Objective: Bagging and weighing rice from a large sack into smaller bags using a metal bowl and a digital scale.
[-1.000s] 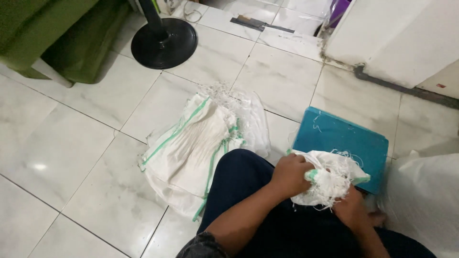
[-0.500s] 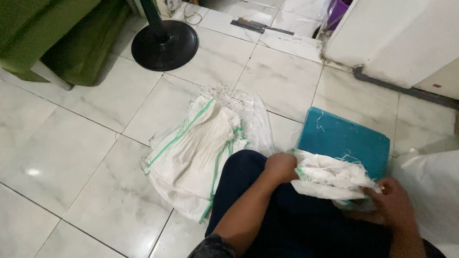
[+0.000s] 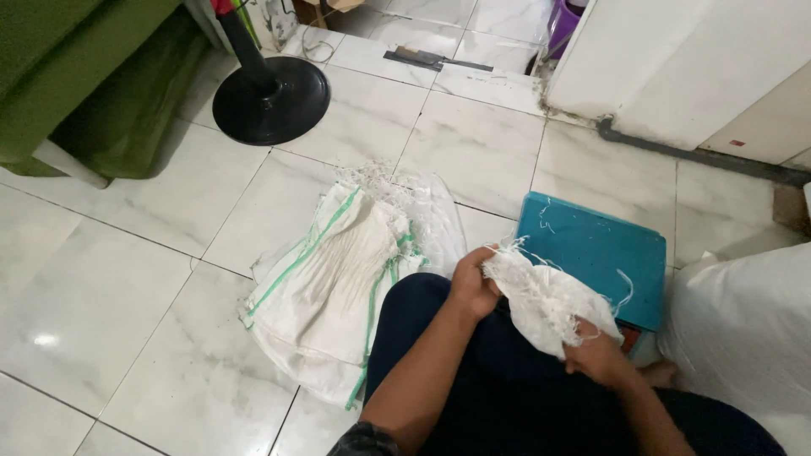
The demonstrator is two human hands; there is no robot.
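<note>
The tiled floor (image 3: 118,279) looks glossy — the stack of sacks (image 3: 338,287) beside the knee could slide if nudged. On the lap, against the teal board (image 3: 591,253), lies the frayed white sack piece (image 3: 545,300). The left hand (image 3: 471,285) pinches its upper edge; the right hand (image 3: 598,355) grips the lower end. Loose threads may snag or tear away — the weave is unravelling.

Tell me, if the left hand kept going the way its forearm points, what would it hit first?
Probably the teal board: the left hand points up and to the right, gripping the frayed white sack piece, and the board lies just beyond, though depth is unclear.
</note>
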